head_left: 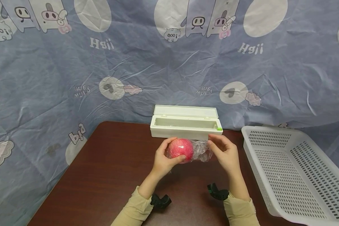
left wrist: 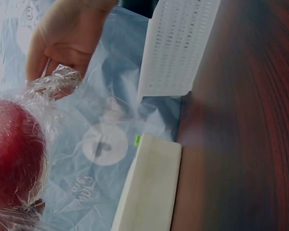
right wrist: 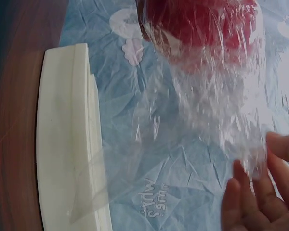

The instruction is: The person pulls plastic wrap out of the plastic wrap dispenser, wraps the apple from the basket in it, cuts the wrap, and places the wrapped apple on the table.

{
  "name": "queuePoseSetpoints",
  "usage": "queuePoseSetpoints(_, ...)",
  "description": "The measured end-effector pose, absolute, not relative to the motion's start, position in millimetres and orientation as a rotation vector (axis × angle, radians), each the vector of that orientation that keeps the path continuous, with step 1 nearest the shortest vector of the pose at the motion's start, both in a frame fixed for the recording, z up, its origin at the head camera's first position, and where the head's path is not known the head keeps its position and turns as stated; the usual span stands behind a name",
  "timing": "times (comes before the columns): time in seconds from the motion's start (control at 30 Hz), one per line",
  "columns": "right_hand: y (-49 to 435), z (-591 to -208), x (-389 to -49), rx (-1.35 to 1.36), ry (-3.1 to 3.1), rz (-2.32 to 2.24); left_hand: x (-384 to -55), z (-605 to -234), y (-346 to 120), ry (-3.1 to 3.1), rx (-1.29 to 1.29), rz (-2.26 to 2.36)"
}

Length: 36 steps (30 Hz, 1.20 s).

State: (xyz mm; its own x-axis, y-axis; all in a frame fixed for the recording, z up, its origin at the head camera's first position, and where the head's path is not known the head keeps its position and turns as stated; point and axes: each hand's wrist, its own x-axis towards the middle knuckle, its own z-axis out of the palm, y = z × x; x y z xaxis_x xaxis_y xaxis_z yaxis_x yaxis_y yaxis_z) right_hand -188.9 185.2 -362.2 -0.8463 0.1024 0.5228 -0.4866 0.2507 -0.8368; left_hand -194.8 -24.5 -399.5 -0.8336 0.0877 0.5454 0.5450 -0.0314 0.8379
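Observation:
A red apple (head_left: 181,149) is held up over the table by my left hand (head_left: 164,161), its thumb across the front and fingers around the far side. Clear cling film (head_left: 201,151) covers the apple and trails off it to the right, crumpled. At that loose end, my right hand (head_left: 225,153) pinches the film between thumb and fingers. In the right wrist view the film (right wrist: 216,106) spreads in creases from the apple (right wrist: 202,24) down to the fingertips. The left wrist view shows the wrapped apple (left wrist: 12,154) close up, with my left hand mostly out of sight.
Behind the hands stands a long white box (head_left: 186,131) with its lid raised and a green tab at its right end. A white perforated basket (head_left: 260,175) sits at the table's right side. The dark brown table (head_left: 101,175) meets a blue printed cloth (head_left: 158,72) behind.

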Motion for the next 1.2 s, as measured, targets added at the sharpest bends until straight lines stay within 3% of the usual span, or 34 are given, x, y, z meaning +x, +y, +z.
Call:
queuePoseSetpoints(0.4, 163, -357, -181, 0.470, -1.881, 1.614, -191, -401, -19, -1.956, -0.717, -1.864)
queuePoseSetpoints(0.67, 146, -361, -179, 0.494, -1.950, 1.611, -209, -435, -12, -1.949, -0.751, -1.855)
queuePoseSetpoints(1.2, 132, -391, -194, 0.524, -1.918, 1.753, -184, -401, -9, -1.930, -0.771, -1.814)
